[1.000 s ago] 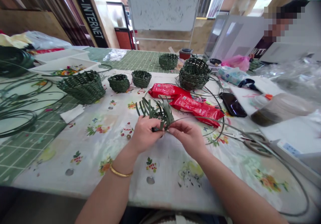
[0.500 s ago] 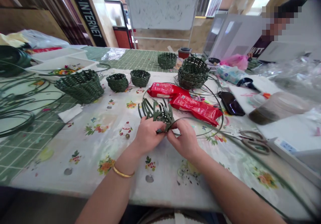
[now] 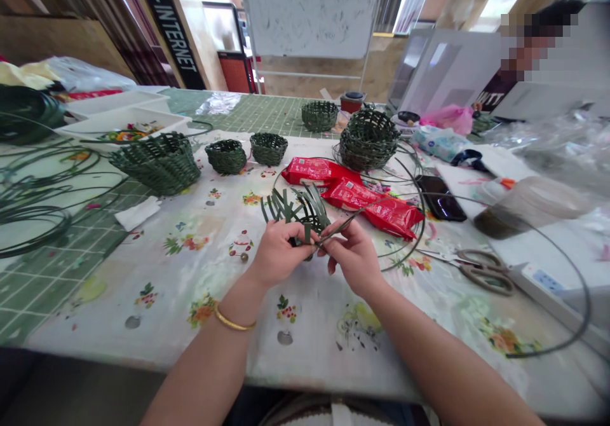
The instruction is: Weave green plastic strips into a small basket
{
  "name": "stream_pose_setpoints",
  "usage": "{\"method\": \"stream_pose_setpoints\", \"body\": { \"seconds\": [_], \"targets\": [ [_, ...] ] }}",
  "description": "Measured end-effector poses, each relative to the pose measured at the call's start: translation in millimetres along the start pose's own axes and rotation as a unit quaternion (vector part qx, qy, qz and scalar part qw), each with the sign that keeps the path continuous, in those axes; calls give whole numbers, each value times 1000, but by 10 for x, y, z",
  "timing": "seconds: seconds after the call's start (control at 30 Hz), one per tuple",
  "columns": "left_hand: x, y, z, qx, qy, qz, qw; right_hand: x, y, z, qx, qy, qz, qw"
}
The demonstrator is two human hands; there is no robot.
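Observation:
A small, partly woven basket (image 3: 312, 213) of dark green strips sits in front of me, its upright strips sticking out away from me. My left hand (image 3: 281, 248) is closed on its near side, thumb and fingers pinching the strips. Close beside it, my right hand (image 3: 350, 254) pinches a thin green weaving strand (image 3: 350, 218) between thumb and fingers. From there the strand runs off to the right and loops round to the table's right side. My fingers hide the near edge of the basket. Two red packets (image 3: 376, 206) lie just beyond my right hand.
Finished green baskets (image 3: 155, 162) stand along the back, with a stacked one (image 3: 368, 137) at right. Scissors (image 3: 483, 270), a phone (image 3: 441, 197) and a power strip (image 3: 548, 280) lie to the right. Coiled strands (image 3: 33, 222) and white trays (image 3: 119, 121) are left. A person is at far right.
The strand in my right hand has swung: its long tail, which ran down to the lower right corner, now arcs higher over the phone. My right fingers have shifted slightly; my left hand stays on the basket.

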State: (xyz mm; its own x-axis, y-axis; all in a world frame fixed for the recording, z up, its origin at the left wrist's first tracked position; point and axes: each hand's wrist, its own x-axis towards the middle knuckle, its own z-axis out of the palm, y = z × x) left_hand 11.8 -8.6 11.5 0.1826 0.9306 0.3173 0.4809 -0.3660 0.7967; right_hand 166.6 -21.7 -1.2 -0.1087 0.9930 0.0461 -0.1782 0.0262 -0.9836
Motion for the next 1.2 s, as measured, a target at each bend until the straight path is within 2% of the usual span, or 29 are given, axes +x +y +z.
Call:
{"method": "stream_pose_setpoints", "body": {
  "seconds": [0.23,0.33,0.5,0.57,0.63,0.67,0.7,0.73,0.77,0.8,0.83,0.87,0.9,0.97,1.03,1.1,1.2],
  "targets": [
    [3,3,-31,-83,-70,-21,994,-2,-45,-5,32,-5,59,998],
    [-5,-4,-16,-105,-58,-57,991,2,-47,-11,25,-7,56,998],
    [-7,-11,9,-180,3,-92,979,19,-98,-58,-77,-2,21,997],
    [0,3,8,-218,21,-107,970,-15,-158,-86,-151,41,-21,987],
    [14,16,1,-259,44,-127,957,-88,-239,-108,-238,111,-127,956],
    [24,18,-4,-278,59,-138,949,-134,-280,-112,-272,125,-195,934],
    [34,16,-10,-292,74,-148,942,-179,-316,-110,-299,106,-256,913],
    [45,11,-16,-301,90,-156,936,-218,-341,-101,-323,54,-295,898],
    [56,2,-24,-308,105,-162,932,-244,-351,-87,-350,-22,-301,887],
    [66,-7,-32,-315,120,-167,927,-252,-343,-69,-383,-99,-275,876],
    [75,-16,-42,-324,134,-170,921,-241,-316,-52,-418,-146,-226,868],
    [82,-23,-51,-337,143,-173,914,-213,-273,-38,-444,-155,-171,865],
    [86,-28,-60,-352,150,-175,907,-172,-218,-31,-449,-134,-120,875],
    [84,-27,-73,-384,150,-180,893,-78,-99,-40,-376,-41,-71,923],
    [71,-12,-75,-407,128,-185,885,-8,-10,-68,-270,35,-83,959],
    [51,15,-67,-417,95,-187,884,17,23,-92,-217,65,-145,963],
    [23,63,-47,-419,66,-187,886,-1,-10,-101,-267,51,-231,934]
  ]
}}
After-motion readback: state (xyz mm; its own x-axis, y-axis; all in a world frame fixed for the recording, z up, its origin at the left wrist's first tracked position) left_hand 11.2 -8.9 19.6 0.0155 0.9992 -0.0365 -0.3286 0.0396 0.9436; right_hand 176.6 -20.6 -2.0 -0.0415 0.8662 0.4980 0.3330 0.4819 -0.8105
